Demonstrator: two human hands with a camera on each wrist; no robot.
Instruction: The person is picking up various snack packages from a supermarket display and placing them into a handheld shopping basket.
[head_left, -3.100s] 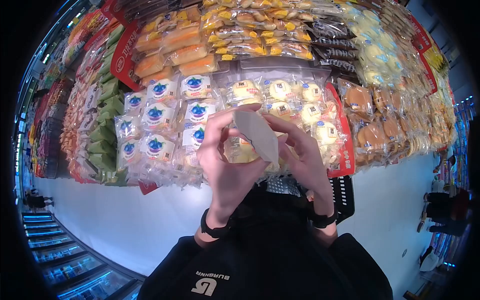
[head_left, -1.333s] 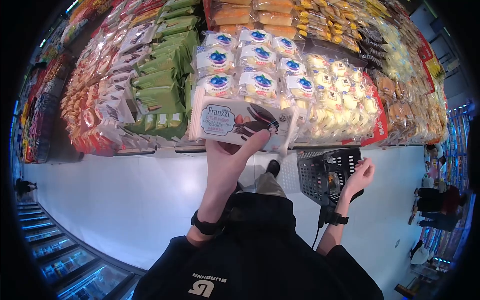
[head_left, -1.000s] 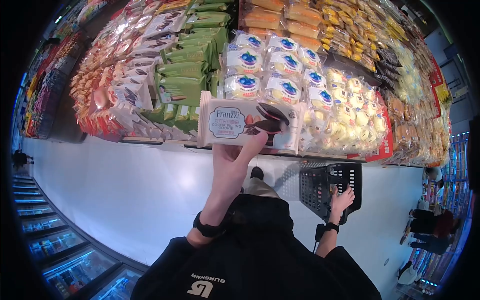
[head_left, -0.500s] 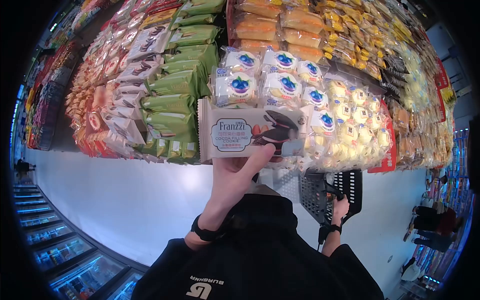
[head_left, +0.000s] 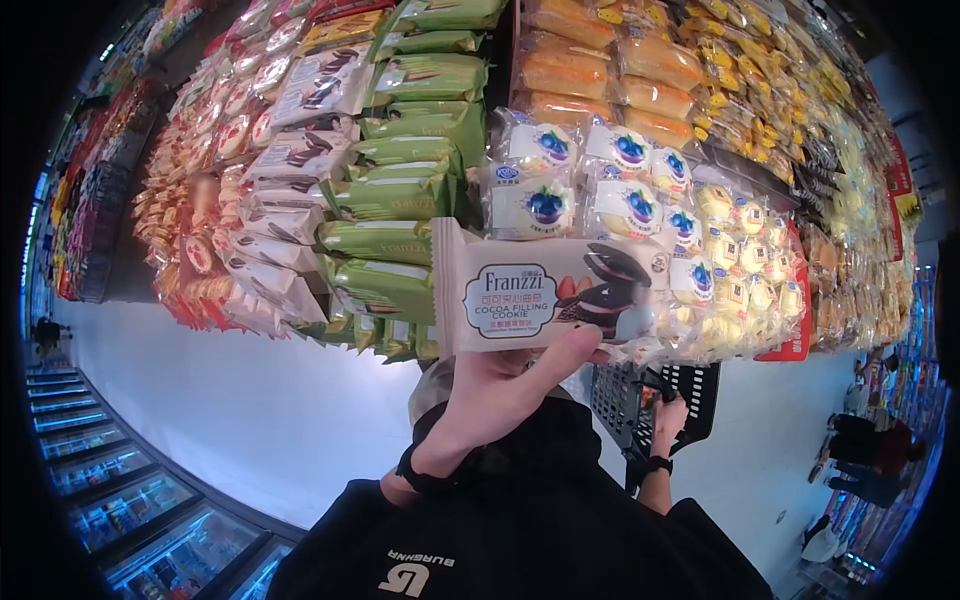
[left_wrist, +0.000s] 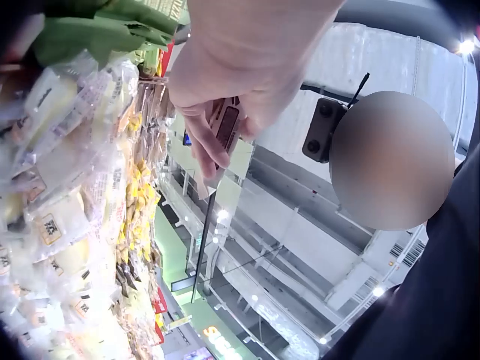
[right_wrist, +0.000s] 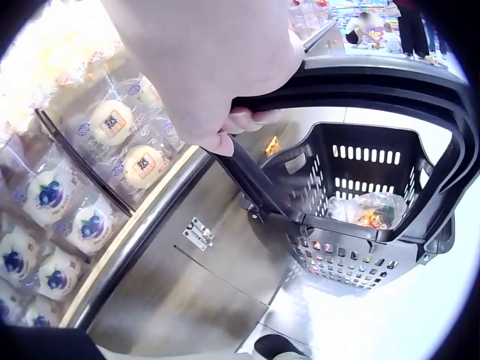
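My left hand (head_left: pixel 500 398) holds a pale Franzzi cocoa filling cookie packet (head_left: pixel 555 290) in front of me, its printed face toward the head camera. The thumb lies across the packet's lower front edge; the other fingers are behind it. In the left wrist view the fingers (left_wrist: pixel 212 139) curl round the packet (left_wrist: pixel 227 124), seen edge-on. Lower right in the head view, my right hand (head_left: pixel 669 418) is at the black shopping basket (head_left: pixel 612 395). The right wrist view shows its fingers wrapped round the basket's handle (right_wrist: pixel 360 86). A clear bag (right_wrist: pixel 375 212) with orange and green contents lies inside the basket.
A snack display stretches before me, with green packets (head_left: pixel 395 195), blueberry-printed cakes (head_left: pixel 545 205), round pale cakes (head_left: pixel 750 250) and orange-topped breads (head_left: pixel 565 75). Its metal edge (right_wrist: pixel 142 236) runs beside the basket. Glass-fronted cases (head_left: pixel 180 550) line the lower left; people (head_left: pixel 880 440) are at far right.
Both hands were at the packet at first. The right hand then left it and took the basket's handle, while the left turned the printed face toward the head camera. The packet has since moved slightly right.
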